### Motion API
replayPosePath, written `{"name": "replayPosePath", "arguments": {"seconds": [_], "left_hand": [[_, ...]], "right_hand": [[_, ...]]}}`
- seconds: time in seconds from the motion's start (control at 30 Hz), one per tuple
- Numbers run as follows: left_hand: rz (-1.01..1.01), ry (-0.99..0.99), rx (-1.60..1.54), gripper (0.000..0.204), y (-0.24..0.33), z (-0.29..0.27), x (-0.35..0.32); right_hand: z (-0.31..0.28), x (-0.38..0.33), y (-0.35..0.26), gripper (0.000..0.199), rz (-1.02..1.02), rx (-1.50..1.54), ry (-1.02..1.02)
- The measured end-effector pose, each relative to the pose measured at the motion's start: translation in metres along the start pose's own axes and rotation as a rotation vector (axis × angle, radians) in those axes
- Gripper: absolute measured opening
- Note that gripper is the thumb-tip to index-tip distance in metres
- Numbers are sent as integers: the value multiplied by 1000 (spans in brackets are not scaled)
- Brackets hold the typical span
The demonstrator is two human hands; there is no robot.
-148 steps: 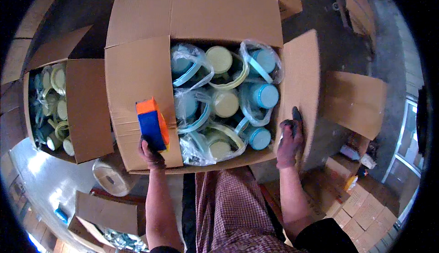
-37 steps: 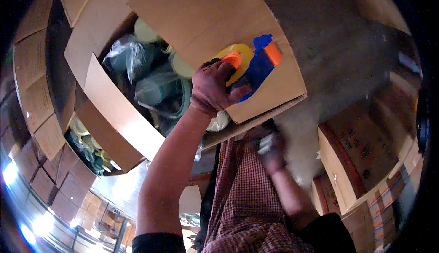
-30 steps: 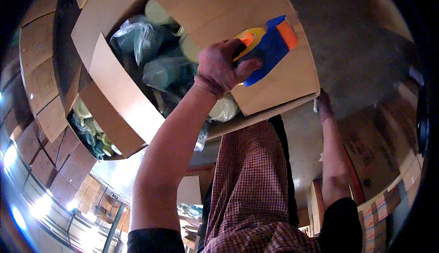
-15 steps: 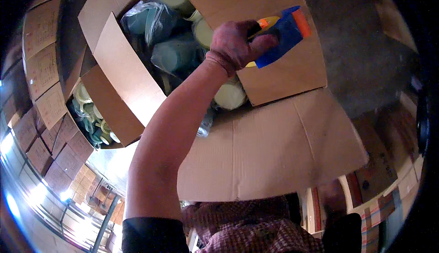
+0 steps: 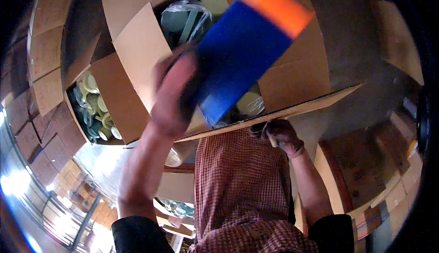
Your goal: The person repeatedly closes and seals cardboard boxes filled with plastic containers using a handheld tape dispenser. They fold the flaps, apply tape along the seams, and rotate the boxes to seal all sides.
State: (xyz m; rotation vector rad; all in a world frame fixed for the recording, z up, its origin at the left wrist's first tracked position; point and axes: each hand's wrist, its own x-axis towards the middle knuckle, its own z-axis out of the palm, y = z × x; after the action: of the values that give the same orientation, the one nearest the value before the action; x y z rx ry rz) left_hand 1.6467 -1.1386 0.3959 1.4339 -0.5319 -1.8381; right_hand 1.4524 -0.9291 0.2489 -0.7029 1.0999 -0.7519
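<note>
My left hand (image 5: 176, 88), in a dark reddish glove and blurred by motion, is closed around a tape dispenser (image 5: 242, 51). This is a broad blue piece with an orange end, held up over the open cardboard box (image 5: 297, 77). The box's near flap (image 5: 292, 109) stands raised, seen almost edge-on. My right hand (image 5: 283, 136), gloved, is at the flap's outer side with its fingers curled against it. Inside the box are dark green items in clear plastic (image 5: 185, 19) and a pale round lid (image 5: 215, 1). The dispenser and my left hand hide much of the contents.
A smaller open box (image 5: 121, 97) with green and cream pieces (image 5: 96, 109) stands at the left. Stacked cartons (image 5: 45, 49) line the far left. Another carton (image 5: 366, 170) sits at the right. A checked apron (image 5: 242, 175) covers my front.
My left hand has moved left and nearer with the tape dispenser, which now looks much larger. My right hand has come to the near flap, which has swung up from lying outspread.
</note>
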Motion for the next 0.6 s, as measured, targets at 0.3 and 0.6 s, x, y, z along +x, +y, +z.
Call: {"name": "replayPosePath", "arguments": {"seconds": [0.3, 0.6], "left_hand": [[288, -445, 613, 56, -69, -168, -165], [367, -323, 811, 52, -105, -153, -184]], "right_hand": [[-3, 12, -181, 18, 256, -40, -402], [92, 157, -136, 23, -164, -1068, -1127]]}}
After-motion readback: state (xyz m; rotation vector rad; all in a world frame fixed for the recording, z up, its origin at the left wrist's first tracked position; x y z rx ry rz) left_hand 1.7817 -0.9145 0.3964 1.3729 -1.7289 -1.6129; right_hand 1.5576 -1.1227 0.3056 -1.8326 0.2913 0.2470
